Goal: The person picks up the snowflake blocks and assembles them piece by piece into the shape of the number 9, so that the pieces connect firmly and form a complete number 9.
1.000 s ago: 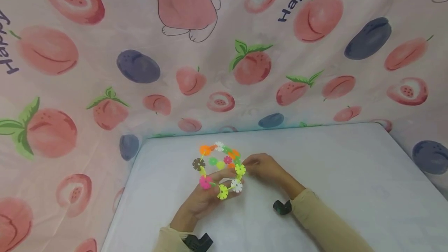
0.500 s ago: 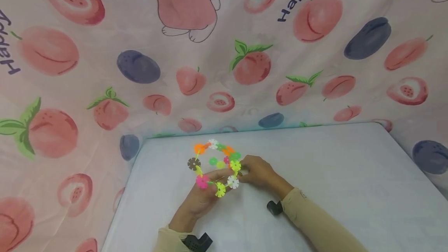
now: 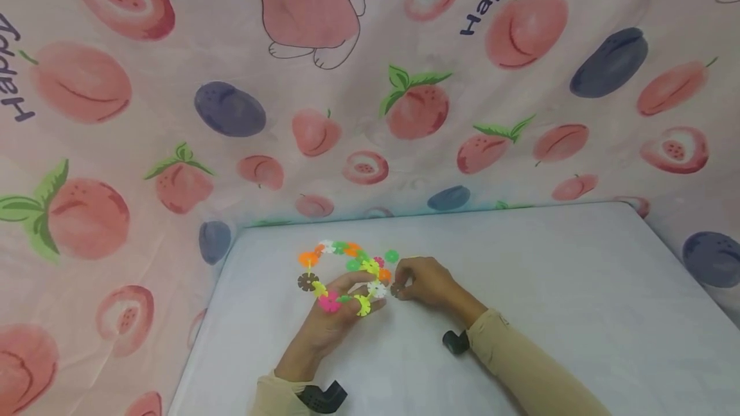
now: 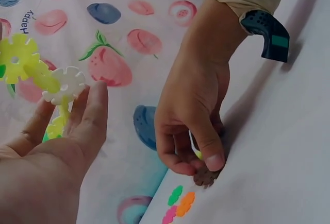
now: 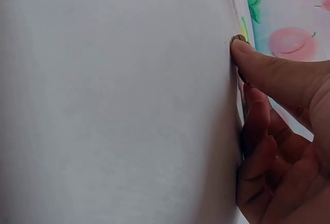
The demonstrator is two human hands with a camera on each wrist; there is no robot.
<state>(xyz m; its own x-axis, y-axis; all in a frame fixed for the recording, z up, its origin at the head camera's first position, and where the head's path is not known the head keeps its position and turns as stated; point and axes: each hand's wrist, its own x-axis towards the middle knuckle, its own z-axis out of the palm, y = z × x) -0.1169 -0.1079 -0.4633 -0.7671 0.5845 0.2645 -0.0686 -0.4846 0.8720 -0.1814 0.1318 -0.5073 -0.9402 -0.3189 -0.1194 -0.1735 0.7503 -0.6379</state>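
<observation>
My left hand [image 3: 329, 329] holds a ring of linked plastic snowflake discs [image 3: 308, 282] in several colours above the table. The ring's white disc [image 4: 64, 86] lies against the fingers in the left wrist view. To the right of it, my right hand [image 3: 430, 282] pinches a loose brown snowflake disc [image 4: 206, 176] between thumb and fingers, low over the tabletop. Only the disc's edge shows in the right wrist view. Near that hand lie a green disc [image 4: 175, 195], an orange disc [image 4: 185, 204] and a pink disc [image 4: 170, 215].
The white table [image 3: 549, 287] meets a fruit-printed cloth [image 3: 370, 95] at its back and sides. Another green disc [image 3: 392, 256] lies beyond the right hand's fingers. Dark camera mounts [image 3: 324, 397] sit at both wrists.
My left hand has shifted the ring left, away from the right hand, and tilted it flatter. The right hand has come slightly left and lower, and the brown disc now shows in its pinch.
</observation>
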